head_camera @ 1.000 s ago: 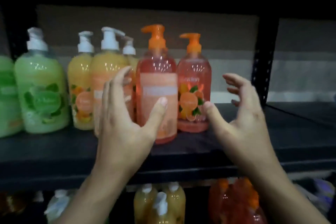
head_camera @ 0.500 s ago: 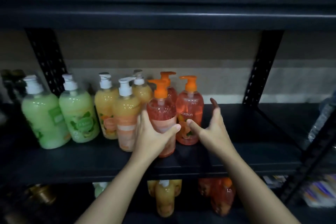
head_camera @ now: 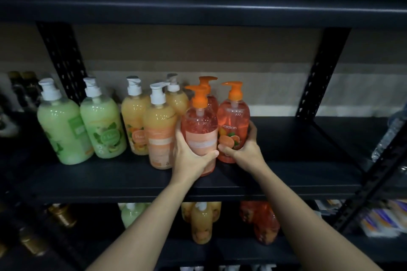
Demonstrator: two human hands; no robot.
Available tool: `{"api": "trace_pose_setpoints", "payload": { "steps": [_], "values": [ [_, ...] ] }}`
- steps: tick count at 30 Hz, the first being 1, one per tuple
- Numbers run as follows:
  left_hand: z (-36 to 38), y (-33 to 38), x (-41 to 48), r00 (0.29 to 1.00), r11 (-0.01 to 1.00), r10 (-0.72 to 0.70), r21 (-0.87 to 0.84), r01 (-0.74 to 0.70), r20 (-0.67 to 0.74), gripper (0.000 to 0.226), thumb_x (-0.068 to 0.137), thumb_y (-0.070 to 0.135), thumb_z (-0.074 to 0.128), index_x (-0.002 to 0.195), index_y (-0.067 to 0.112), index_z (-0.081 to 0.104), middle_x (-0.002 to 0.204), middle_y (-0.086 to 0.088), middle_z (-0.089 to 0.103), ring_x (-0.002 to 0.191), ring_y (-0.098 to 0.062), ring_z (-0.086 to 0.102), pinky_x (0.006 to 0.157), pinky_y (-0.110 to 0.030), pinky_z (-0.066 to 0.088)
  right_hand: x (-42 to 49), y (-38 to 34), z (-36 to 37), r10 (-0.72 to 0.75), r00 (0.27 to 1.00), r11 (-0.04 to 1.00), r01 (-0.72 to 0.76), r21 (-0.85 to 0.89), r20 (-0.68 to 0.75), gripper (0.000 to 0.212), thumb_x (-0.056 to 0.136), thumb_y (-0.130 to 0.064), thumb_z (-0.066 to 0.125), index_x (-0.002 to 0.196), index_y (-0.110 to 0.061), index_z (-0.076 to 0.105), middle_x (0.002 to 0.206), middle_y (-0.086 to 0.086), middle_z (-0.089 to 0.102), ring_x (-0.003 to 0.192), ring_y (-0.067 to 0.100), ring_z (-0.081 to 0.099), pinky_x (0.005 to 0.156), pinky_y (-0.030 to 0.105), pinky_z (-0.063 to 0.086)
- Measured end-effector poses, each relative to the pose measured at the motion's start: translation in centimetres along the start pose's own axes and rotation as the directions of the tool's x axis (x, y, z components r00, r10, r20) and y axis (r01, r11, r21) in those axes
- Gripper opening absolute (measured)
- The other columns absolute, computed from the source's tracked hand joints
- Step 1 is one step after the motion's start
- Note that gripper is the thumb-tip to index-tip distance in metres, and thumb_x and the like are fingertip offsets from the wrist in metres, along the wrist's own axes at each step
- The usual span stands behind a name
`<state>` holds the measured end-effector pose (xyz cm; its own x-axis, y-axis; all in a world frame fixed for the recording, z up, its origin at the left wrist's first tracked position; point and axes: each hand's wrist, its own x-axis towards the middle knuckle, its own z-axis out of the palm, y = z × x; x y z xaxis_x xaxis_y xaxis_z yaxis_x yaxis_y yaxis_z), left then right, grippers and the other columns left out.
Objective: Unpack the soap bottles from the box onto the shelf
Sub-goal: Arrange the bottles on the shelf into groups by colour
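On the black shelf (head_camera: 110, 180) stand two green soap bottles (head_camera: 66, 130), three yellow ones (head_camera: 159, 138) and three orange ones with orange pumps. My left hand (head_camera: 189, 158) grips the front orange bottle (head_camera: 201, 136), its label side facing me. My right hand (head_camera: 244, 149) wraps round the orange bottle (head_camera: 234, 125) just right of it, thumb on the fruit label, fingers behind. A third orange bottle (head_camera: 209, 88) stands behind, mostly hidden. No box is in view.
The shelf's right half (head_camera: 308, 149) is bare up to a perforated black upright (head_camera: 317, 77). The lower shelf holds more green, yellow (head_camera: 201, 224) and orange bottles. Dark bottles stand at far left (head_camera: 19, 88). Another shelf board runs overhead.
Both hands, open in front of the bottles a second ago, have closed round the two front orange bottles. The view has pulled back from the shelf.
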<state>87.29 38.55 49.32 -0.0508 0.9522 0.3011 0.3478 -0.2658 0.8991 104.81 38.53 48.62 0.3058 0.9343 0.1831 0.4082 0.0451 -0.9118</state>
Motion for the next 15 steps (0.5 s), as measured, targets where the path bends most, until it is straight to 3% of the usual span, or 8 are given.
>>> {"api": "trace_pose_setpoints", "payload": {
  "steps": [6,12,15],
  "values": [
    [0.8,-1.5,-0.5,0.999,0.998,-0.044,-0.040,0.043,-0.014,0.126,0.052,0.035,0.094,0.149,0.027,0.015,0.147,0.005,0.037,0.130,-0.010,0.038,0.101,-0.022,0.029,0.3,1.5,2.0,-0.008,0.988,0.999,0.013,0.036,-0.156,0.107,0.051,-0.045,0.091,0.141,-0.027,0.036,0.128,0.001,0.056,0.114,0.017,0.059,0.093,0.034,0.052],
    [1.4,-3.3,-0.1,0.989,0.987,-0.147,-0.054,0.149,0.033,0.119,0.036,0.045,0.095,0.138,0.027,0.035,0.131,0.009,0.055,0.121,-0.011,0.053,0.104,-0.036,0.046,0.3,2.7,2.3,0.009,0.983,0.999,0.000,0.050,-0.185,0.101,0.057,-0.042,0.092,0.142,-0.020,0.040,0.127,0.000,0.057,0.113,0.016,0.058,0.090,0.027,0.047],
    [1.5,-3.5,0.2,0.985,0.984,-0.166,-0.057,0.168,0.041,0.116,0.037,0.043,0.095,0.137,0.025,0.037,0.127,0.009,0.057,0.118,-0.012,0.056,0.103,-0.037,0.047,0.4,2.6,2.2,0.005,0.981,0.998,0.005,0.056,-0.192,0.099,0.056,-0.040,0.093,0.139,-0.019,0.044,0.122,-0.003,0.059,0.108,0.013,0.060,0.085,0.022,0.046]
  ]
}}
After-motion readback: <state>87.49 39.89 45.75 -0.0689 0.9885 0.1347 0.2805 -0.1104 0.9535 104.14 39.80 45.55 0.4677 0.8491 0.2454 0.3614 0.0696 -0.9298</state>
